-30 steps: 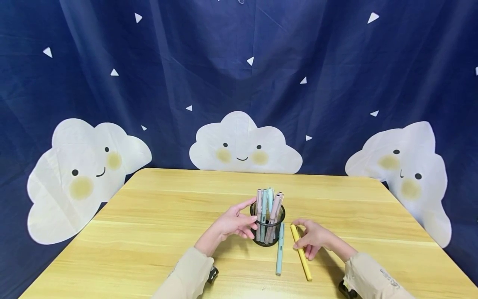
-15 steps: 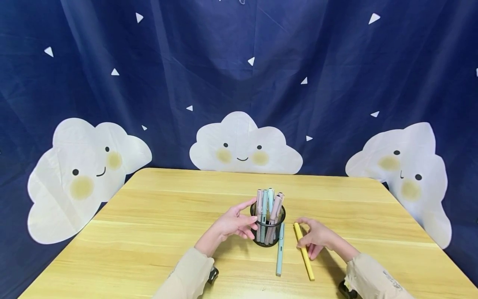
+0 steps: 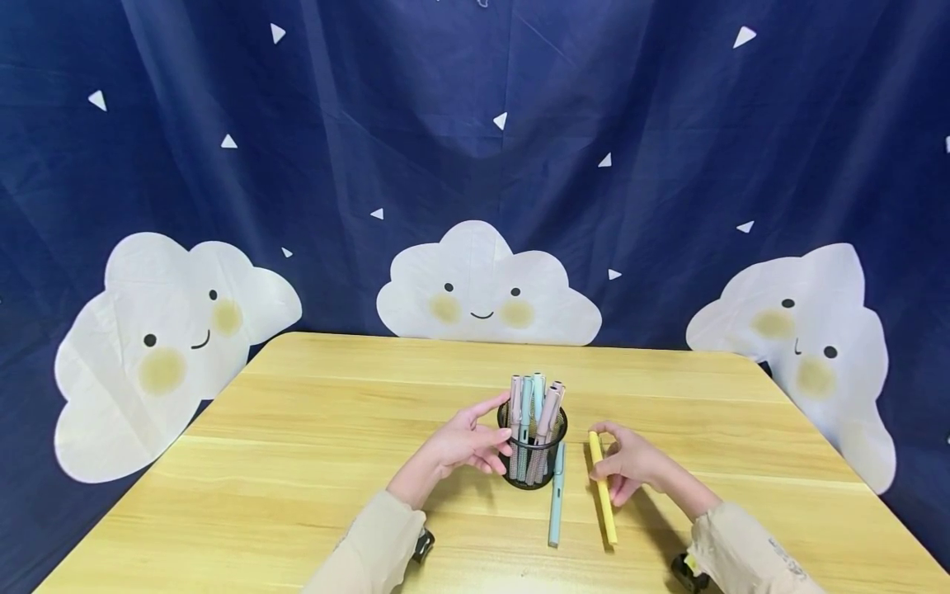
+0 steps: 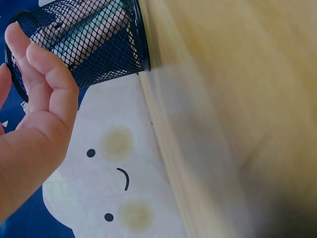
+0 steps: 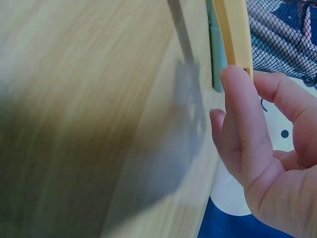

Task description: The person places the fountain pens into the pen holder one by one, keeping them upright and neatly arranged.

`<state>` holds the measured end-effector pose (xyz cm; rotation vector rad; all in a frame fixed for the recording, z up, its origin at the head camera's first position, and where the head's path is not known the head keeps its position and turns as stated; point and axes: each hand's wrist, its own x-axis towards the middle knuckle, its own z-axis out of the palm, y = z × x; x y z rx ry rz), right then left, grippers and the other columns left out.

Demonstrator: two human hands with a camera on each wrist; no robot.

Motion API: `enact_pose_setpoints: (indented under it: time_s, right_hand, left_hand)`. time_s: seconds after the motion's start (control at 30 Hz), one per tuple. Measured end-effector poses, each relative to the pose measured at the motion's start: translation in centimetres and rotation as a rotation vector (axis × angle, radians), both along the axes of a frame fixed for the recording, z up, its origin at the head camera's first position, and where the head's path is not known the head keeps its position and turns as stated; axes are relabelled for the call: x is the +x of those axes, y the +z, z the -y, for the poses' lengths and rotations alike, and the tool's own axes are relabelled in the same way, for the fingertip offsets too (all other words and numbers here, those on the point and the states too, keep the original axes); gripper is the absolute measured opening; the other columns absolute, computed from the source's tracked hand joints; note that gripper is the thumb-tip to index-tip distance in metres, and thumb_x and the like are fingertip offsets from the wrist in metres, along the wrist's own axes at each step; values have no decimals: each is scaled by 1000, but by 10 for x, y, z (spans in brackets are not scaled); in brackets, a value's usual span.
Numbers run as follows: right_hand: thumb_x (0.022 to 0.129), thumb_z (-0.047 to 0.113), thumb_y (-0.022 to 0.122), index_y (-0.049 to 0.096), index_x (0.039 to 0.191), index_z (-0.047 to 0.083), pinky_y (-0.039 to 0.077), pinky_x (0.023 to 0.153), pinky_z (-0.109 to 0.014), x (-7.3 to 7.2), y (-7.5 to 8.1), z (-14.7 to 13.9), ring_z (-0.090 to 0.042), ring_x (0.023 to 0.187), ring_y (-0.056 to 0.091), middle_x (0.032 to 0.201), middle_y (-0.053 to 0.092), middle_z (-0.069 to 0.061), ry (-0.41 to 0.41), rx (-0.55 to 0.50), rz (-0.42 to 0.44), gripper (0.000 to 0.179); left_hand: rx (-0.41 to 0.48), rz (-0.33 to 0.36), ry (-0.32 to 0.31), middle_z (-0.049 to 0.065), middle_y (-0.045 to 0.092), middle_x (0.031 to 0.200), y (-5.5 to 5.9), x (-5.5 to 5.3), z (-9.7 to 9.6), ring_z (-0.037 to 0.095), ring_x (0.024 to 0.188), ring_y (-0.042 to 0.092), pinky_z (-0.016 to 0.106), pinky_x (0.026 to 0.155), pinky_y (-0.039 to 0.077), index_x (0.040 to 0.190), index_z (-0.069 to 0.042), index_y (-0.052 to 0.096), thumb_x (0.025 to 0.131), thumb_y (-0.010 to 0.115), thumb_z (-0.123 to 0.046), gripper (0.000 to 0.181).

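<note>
A black mesh pen holder stands upright on the table, with several capped pens in pale pink and pale blue inside it. My left hand holds its left side, the index finger along the far rim and the thumb at the near rim. To the right, my right hand pinches a yellow pen near its upper end, thumb and fingers on either side. That pen is tilted, and its shadow lies apart from it in the right wrist view. A light blue pen lies between the holder and the yellow pen.
The wooden table reaches back to a dark blue curtain with white cloud faces. Black wrist cameras show at both beige sleeves.
The right hand has moved slightly right and away from me, raising the yellow pen off the table. The left hand, the holder and the light blue pen have stayed put.
</note>
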<state>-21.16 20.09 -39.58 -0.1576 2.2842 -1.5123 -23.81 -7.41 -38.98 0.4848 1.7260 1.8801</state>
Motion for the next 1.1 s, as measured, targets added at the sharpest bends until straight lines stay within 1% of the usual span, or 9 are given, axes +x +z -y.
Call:
enact_pose_setpoints:
  time_s: [0.3,0.53,0.63,0.8,1.0,1.1]
  right_hand:
    - [71,-5,63,22,132,-2,53,45,-33,-3,4,4,-16,43,55,76,55,-17,-8,-34,0,73]
    - [72,-6,62,19,132,-2,53,46,-33,-4,7,4,-17,44,55,77,51,-17,-53,-77,-5,73]
    - [73,-7,61,19,131,-1,53,46,-33,-4,9,5,-17,44,54,76,49,-16,-76,-89,-13,72]
    - [72,-8,61,17,131,0,53,47,-33,-5,12,6,-16,47,53,76,48,-15,-109,-98,-38,74]
    - [72,-8,62,15,133,-3,54,54,-36,-6,13,4,-15,54,51,73,45,-10,-132,-123,-89,77]
    - [72,-8,63,14,133,-3,54,54,-36,-6,14,4,-15,54,51,74,43,-10,-145,-145,-99,78]
  left_hand:
    - [4,6,4,20,63,82,1,0,-1,15,52,60,22,49,49,143,-18,21,88,56,-10,66]
    - [9,11,1,26,61,86,0,0,-1,16,52,60,22,49,49,143,-18,21,87,57,-11,66]
    - [11,12,2,23,62,84,0,0,-1,16,52,60,22,49,49,143,-19,21,88,57,-11,66]
    - [-1,-2,6,14,64,78,1,0,0,16,53,60,22,49,50,143,-18,21,87,57,-12,67]
    - [-10,-3,9,15,63,79,1,0,0,16,53,61,22,49,50,143,-19,21,86,59,-13,68]
    - [-7,8,12,16,63,79,1,0,-1,16,53,61,22,49,50,143,-20,22,86,59,-12,68]
